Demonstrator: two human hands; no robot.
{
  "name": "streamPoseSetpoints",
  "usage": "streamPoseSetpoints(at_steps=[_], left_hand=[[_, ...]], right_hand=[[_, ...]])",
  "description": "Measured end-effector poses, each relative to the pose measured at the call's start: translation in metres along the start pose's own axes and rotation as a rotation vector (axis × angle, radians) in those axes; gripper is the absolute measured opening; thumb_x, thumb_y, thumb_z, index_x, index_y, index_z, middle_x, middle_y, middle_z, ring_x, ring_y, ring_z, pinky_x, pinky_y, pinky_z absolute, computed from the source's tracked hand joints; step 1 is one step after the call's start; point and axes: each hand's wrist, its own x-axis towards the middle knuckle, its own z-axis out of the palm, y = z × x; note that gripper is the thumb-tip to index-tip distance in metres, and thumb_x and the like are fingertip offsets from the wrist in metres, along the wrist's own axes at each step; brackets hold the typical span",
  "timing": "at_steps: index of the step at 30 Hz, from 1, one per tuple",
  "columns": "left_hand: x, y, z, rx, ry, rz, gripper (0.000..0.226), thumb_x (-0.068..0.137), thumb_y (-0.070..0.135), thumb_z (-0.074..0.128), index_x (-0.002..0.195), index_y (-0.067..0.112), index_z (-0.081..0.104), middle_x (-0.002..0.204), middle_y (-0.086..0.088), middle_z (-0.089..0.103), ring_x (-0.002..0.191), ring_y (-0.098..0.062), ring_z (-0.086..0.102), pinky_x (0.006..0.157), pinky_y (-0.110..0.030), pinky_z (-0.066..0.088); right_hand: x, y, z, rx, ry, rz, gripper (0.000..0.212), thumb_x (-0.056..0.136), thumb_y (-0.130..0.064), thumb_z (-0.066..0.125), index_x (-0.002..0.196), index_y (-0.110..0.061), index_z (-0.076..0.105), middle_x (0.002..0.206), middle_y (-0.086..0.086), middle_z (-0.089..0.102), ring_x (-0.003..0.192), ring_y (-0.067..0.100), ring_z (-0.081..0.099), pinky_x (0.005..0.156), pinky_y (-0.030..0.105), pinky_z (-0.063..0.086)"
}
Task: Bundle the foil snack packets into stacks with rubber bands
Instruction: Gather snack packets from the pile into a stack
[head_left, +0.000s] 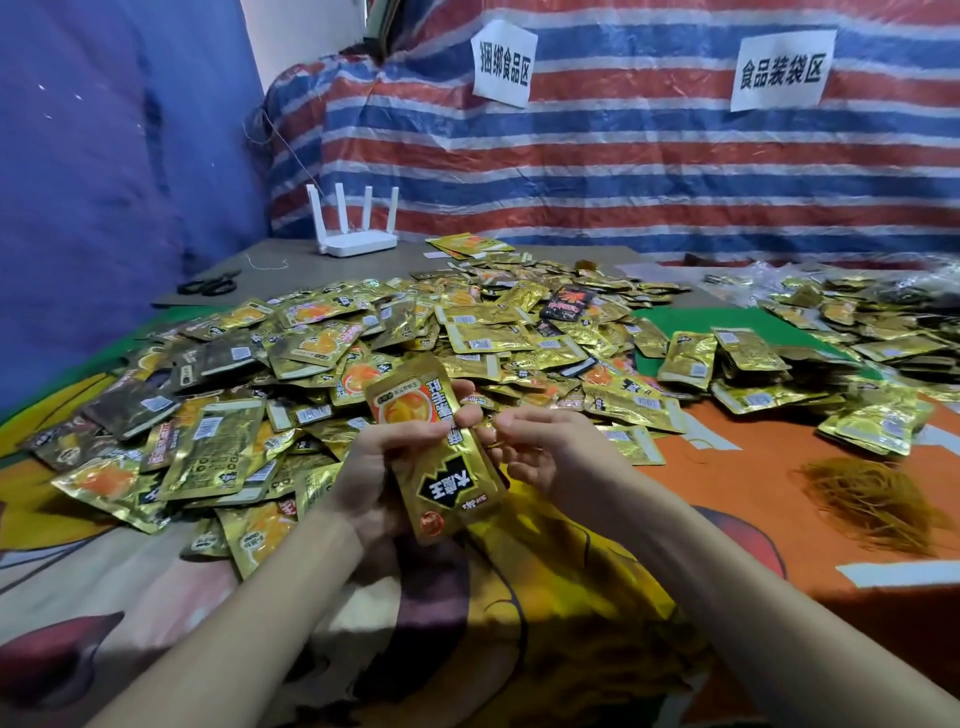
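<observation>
**Held item.** Held packet (441, 467), gold foil, upright and tilted, raised just above the near edge of the bench. Whether more packets lie behind it cannot be told.
- The left hand (374, 467) grips it, with the fingers wrapped round its middle.
- The right hand (540, 452) has its fingers curled just beside the packet's right edge. Whether it pinches a band, the packet or nothing cannot be told.

**Handling (judged).** The packet is light, thin and flexible, with a slick foil face, so stacked packets will likely slide and fan out. It is best taken across the middle, squeezing the flat faces with the edges squared. The band should go round the waist, since a band near an end could slip off.

**Bench cover.** A printed cloth (571, 597) lies under the forearms.

**Supply.** A loose tangle of tan rubber bands (878, 504) lies to the right, within reach of the right hand and well apart from the packets.

**Stock.** A heap of packets (322, 343) lies directly beyond the hands, overlapping at all angles and mixed face-up and face-down, so each needs turning. An odd black packet (569, 304) lies among them.

**Right side.** Further packets (727, 358) lie there, some seemingly stacked.

**Far bench.** Scissors (210, 285) and a white router (356, 228) stand clear of the work.

**Backdrop.** A striped tarp (623, 166) carries two paper signs (503, 65).
</observation>
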Motion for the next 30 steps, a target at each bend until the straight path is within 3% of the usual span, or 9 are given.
streamPoseSetpoints(at_steps=[3,5,7,10,13,15,18,24,30], left_hand=[[0.009,0.005,-0.001,-0.107,-0.106,-0.027,0.038,0.078,0.002,0.069,0.115,0.007,0.061,0.092,-0.006,0.058,0.086,-0.025,0.062,0.091,-0.044,0.053],[0.015,0.008,-0.004,-0.112,-0.092,-0.066,0.040,0.079,0.002,0.067,0.116,0.007,0.054,0.091,-0.006,0.059,0.085,-0.024,0.063,0.093,-0.042,0.050],[0.019,0.007,-0.010,-0.063,-0.043,-0.097,0.048,0.073,0.003,0.074,0.116,0.007,0.052,0.090,-0.007,0.058,0.083,-0.024,0.062,0.091,-0.041,0.048],[0.024,0.002,-0.017,-0.011,0.037,-0.117,0.057,0.062,0.001,0.081,0.114,0.005,0.056,0.088,-0.008,0.056,0.078,-0.024,0.060,0.082,-0.042,0.050],[0.025,-0.004,-0.016,0.001,0.049,-0.146,0.052,0.061,0.001,0.082,0.110,0.004,0.064,0.089,-0.010,0.059,0.078,-0.026,0.062,0.084,-0.045,0.051],[0.025,-0.008,-0.015,0.025,0.083,-0.173,0.049,0.057,0.001,0.084,0.104,0.004,0.070,0.090,-0.012,0.063,0.079,-0.028,0.064,0.082,-0.045,0.054],[0.024,-0.010,-0.013,0.062,0.147,-0.193,0.049,0.059,-0.001,0.078,0.107,0.001,0.070,0.092,-0.017,0.069,0.079,-0.031,0.069,0.076,-0.045,0.060],[0.023,-0.006,-0.010,0.182,0.209,-0.251,0.032,0.063,0.004,0.076,0.094,0.004,0.075,0.086,-0.013,0.070,0.073,-0.030,0.071,0.071,-0.042,0.060],[0.020,0.005,-0.018,0.176,0.247,0.025,0.019,0.075,0.007,0.066,0.082,0.019,0.079,0.086,-0.007,0.072,0.085,-0.029,0.071,0.081,-0.045,0.058]], right_hand=[[0.002,0.000,-0.005,0.263,-0.114,0.095,0.004,0.070,-0.010,0.075,0.072,-0.012,0.073,0.086,0.010,0.066,0.077,0.021,0.063,0.084,0.029,0.045],[0.004,-0.001,-0.011,0.500,-0.205,0.078,0.018,0.058,-0.008,0.077,0.069,-0.010,0.063,0.078,0.008,0.062,0.077,0.026,0.062,0.088,0.033,0.046],[0.005,-0.001,-0.014,0.684,-0.264,0.022,0.021,0.059,-0.009,0.071,0.066,-0.012,0.051,0.070,0.006,0.055,0.073,0.028,0.059,0.087,0.037,0.047],[0.009,-0.002,-0.011,0.772,-0.246,-0.073,0.010,0.061,-0.006,0.065,0.061,-0.011,0.056,0.063,0.004,0.055,0.076,0.029,0.062,0.085,0.041,0.055],[0.009,0.000,-0.012,0.763,-0.213,-0.118,0.026,0.063,0.002,0.071,0.087,-0.003,0.079,0.071,0.005,0.066,0.073,0.023,0.067,0.070,0.033,0.059],[0.008,0.001,-0.008,0.715,-0.219,-0.102,0.037,0.084,0.000,0.059,0.112,-0.015,0.079,0.097,0.008,0.075,0.067,0.016,0.069,0.058,0.023,0.058],[0.009,0.004,-0.006,0.665,-0.176,-0.129,0.043,0.088,0.000,0.054,0.117,-0.023,0.076,0.124,0.013,0.071,0.080,0.022,0.076,0.049,0.021,0.058],[0.012,0.011,-0.004,0.449,-0.088,-0.239,0.056,0.082,-0.004,0.068,0.135,-0.018,0.060,0.128,0.016,0.069,0.112,0.032,0.070,0.057,0.033,0.062],[0.010,0.014,-0.009,0.300,-0.036,-0.303,0.057,0.072,-0.007,0.080,0.126,-0.019,0.070,0.128,0.015,0.069,0.116,0.031,0.068,0.069,0.048,0.063]])
